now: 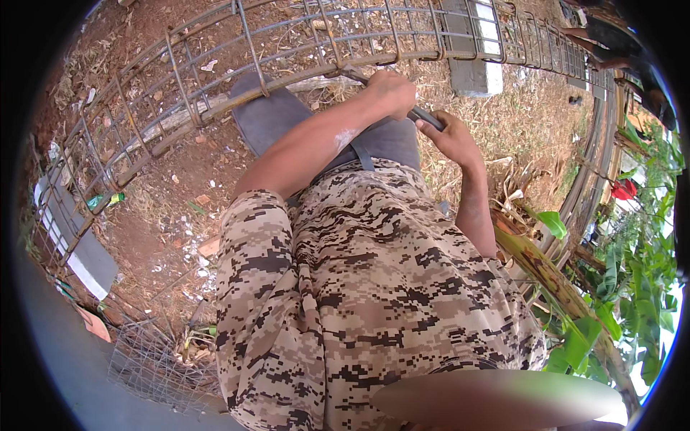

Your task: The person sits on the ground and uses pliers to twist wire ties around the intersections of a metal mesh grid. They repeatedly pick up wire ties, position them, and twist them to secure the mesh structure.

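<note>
A long dark-handled tool point(424, 117) runs from my right hand up to the rebar cage point(287, 82). My left hand point(392, 93) is wrapped round its middle, close to the cage. Lower down, my right hand point(456, 140) closes on the end of the handle. The slim metal tip point(352, 73) meets or lies just beside the cage's near long bar; its jaw or hook is too small to make out. Square stirrups ring the long bars of the cage, which spans the top of the view and curves down the left.
A grey block with a white side point(474, 75) stands under the cage at right, and another block point(83, 248) at left. Wire mesh point(162, 366) lies lower left. A banana stem point(553, 280) and leafy plants are at right. Another person point(611, 39) is far right.
</note>
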Demonstrator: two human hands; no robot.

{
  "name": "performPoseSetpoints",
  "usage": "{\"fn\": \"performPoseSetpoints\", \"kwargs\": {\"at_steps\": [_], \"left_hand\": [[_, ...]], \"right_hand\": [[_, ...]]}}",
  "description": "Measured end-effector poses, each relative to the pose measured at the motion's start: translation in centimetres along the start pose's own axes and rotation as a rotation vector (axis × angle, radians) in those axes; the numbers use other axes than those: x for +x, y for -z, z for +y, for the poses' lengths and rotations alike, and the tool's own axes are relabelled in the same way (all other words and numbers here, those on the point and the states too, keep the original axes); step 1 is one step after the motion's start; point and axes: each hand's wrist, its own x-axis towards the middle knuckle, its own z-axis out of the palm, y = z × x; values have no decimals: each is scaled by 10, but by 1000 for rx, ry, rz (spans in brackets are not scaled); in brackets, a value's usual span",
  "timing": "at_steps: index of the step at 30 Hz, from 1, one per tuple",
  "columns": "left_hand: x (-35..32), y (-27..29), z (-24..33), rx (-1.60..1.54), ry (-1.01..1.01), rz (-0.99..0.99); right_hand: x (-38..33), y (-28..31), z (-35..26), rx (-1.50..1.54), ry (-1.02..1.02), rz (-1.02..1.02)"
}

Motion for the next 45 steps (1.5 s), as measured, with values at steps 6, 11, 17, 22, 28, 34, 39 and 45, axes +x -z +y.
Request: {"fn": "performPoseSetpoints", "kwargs": {"at_steps": [6, 11, 17, 22, 28, 34, 39, 45], "left_hand": [[-14, -33, -5, 101, -62, -10], [-19, -82, -15, 274, -138, 230], [-24, -78, -6, 311, -144, 379], [-39, -60, -2, 235, -148, 532], [-36, -48, -20, 59, -179, 986], [-26, -26, -19, -19, -94, 1098], [-24, -39, 15, -200, -176, 1015], [-19, -49, 7, -235, -134, 950]], "right_hand": [[1, -61, -3, -207, 131, 66], [-1, -114, 25, 88, 281, 233], [2, -78, 20, -101, 334, 59], [7, -11, -16, -128, 20, -345], [50, 51, -74, 351, -265, -820], [54, 78, -118, 231, -209, -926], [30, 95, -98, 320, -334, -895], [47, 83, -82, 350, -323, -940]]}}
